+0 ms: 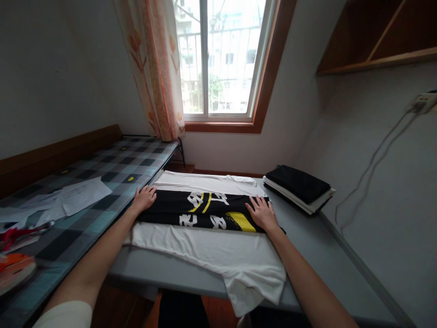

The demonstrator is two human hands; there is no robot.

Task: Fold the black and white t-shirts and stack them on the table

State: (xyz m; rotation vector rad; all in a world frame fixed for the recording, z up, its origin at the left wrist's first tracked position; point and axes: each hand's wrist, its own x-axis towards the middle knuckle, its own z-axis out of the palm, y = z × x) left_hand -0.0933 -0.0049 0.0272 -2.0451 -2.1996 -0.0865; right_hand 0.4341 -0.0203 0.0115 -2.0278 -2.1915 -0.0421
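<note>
Head view: both hands lie palm-down on a black garment [170, 210] folded into a long, narrow band. The left hand [145, 198] covers 1 end and the right hand [262, 213] the other. The fingers of both are spread and flat on the cloth, pinching nothing. The band runs between the 2 sets of fingers, with white characters and yellow strokes printed along its middle.

It lies across a white T-shirt [205, 249], which spreads beyond the fingertips and back toward the wrists. The T-shirt's hem hangs limp over the near edge of the grey table [307, 243].

By the pose, the step in hand looks like smoothing a fold. Any further fold would call for an even grip at both ends, since the thin, slack knit would sag or slide on the smooth shirt beneath.

Beyond the right fingers sits a stack of folded clothes [298, 186], black on white, with squared edges. Out past the left fingers is a bed [112, 169] in a checked cover, with creased papers [82, 194] on it.
</note>
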